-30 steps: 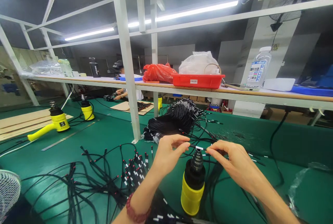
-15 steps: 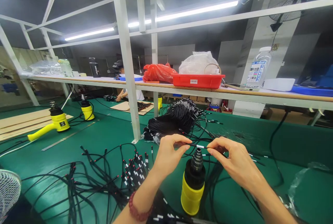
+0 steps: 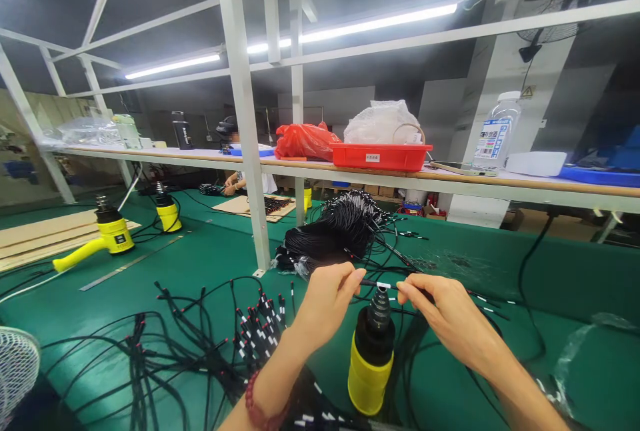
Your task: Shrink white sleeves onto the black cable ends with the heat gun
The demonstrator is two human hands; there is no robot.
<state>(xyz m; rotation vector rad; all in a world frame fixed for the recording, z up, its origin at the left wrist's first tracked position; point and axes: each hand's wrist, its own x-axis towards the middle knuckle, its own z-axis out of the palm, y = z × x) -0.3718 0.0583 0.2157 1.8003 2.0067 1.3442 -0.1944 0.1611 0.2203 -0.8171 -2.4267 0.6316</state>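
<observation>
Between my two hands a black cable [image 3: 370,282] with a white sleeve [image 3: 384,285] is stretched level. My left hand [image 3: 333,297] pinches it on one side of the sleeve, and my right hand [image 3: 430,301] pinches it on the other. Right under the sleeve points the nozzle of a yellow-and-black heat gun [image 3: 371,364], which stands upright. Whether sleeve and nozzle touch, I cannot tell. Left of my left forearm lies a bunch of black cables [image 3: 260,327] with white sleeves and red tips.
A large bundle of black cables [image 3: 330,231] lies behind my hands, by a white post [image 3: 245,117]. Two more heat guns [image 3: 116,234] stand at left. The shelf above holds a red tray [image 3: 383,159] and a bottle [image 3: 495,131]. Another person's hand [image 3: 231,185] shows at the back.
Both hands have sunk slightly, bringing the cable and its white sleeve down closer to the heat gun's nozzle. The grip on the cable stays closed.
</observation>
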